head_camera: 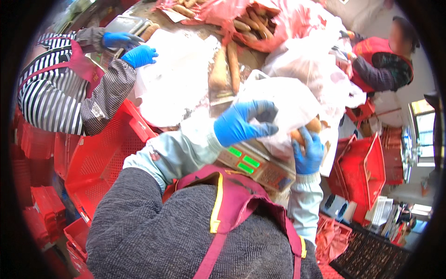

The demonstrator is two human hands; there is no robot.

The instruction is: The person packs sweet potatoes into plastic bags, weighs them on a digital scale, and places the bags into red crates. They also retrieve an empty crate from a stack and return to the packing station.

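My left hand (245, 122), in a blue glove with darkened fingertips, hovers above a digital scale (259, 164) with lit green displays. Its thumb and fingers curve apart, with nothing visible between them. Just beyond lies a white plastic bag (278, 96), its near edge beside those fingertips. On the bag's right side, my right hand (308, 153), also gloved in blue, has its fingers on brown root vegetable pieces (314, 125). Part of these pieces is hidden by the bag and the fingers. Long root vegetables (218, 69) lie past the scale.
An open red plastic sack (289, 21) of roots lies at the back. White plastic sheets (174, 73) cover the table's left. A co-worker's gloved hand (139, 56) is there; another person (378, 59) stands at right. Red crates (104, 157) flank me, including one at right (359, 174).
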